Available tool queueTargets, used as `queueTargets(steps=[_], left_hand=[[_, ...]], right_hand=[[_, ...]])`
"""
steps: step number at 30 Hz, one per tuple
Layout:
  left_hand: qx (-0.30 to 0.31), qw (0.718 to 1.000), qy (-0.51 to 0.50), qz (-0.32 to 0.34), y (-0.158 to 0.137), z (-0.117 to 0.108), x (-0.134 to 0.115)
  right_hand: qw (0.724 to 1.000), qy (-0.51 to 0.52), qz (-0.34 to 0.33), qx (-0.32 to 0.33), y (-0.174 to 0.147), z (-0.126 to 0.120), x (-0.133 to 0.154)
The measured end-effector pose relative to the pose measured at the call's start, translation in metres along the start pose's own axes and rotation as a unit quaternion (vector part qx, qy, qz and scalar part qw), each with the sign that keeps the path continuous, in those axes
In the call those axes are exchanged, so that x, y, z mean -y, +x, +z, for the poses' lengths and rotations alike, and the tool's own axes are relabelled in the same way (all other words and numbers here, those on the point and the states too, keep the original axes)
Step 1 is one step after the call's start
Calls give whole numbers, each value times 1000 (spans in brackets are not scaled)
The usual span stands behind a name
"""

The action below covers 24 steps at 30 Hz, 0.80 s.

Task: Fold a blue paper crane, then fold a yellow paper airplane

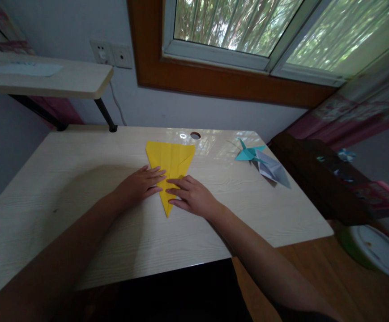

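A yellow sheet of folded paper (pixel 169 156) lies flat on the table, wide at the far end and narrowing to a point toward me. Creases run down its length. My left hand (pixel 143 183) rests on its left edge with fingers stretched out. From the other side, my right hand (pixel 192 194) lies on the lower right part, its fingers spread over the paper. Beyond it to the right sit a teal folded paper crane (pixel 248 153) and a grey-white folded paper piece (pixel 272 169), touching or overlapping.
The pale wooden table (pixel 90 232) has a round cable hole (pixel 195 135) near its back edge. A raised shelf (pixel 76 82) on black legs stands at the back left, bearing a white sheet (pixel 26 69). At the lower right, a round white-topped bin (pixel 378 250) is on the floor.
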<state>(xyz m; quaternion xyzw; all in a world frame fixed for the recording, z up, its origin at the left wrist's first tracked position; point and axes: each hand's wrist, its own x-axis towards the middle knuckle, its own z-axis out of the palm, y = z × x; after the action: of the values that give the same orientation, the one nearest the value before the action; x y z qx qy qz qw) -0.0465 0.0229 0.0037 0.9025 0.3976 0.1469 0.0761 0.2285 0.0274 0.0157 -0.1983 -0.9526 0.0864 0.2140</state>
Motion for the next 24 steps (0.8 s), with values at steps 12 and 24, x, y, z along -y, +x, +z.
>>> queueTargets(steps=[12,24], left_hand=[[3,995,67,-79,-2,-1,2],[-20,983,88,-159,0,-6,9]], right_hand=[[1000,16,2,-3,3,-2,2],[999,47,-18,-22,3,-5,5]])
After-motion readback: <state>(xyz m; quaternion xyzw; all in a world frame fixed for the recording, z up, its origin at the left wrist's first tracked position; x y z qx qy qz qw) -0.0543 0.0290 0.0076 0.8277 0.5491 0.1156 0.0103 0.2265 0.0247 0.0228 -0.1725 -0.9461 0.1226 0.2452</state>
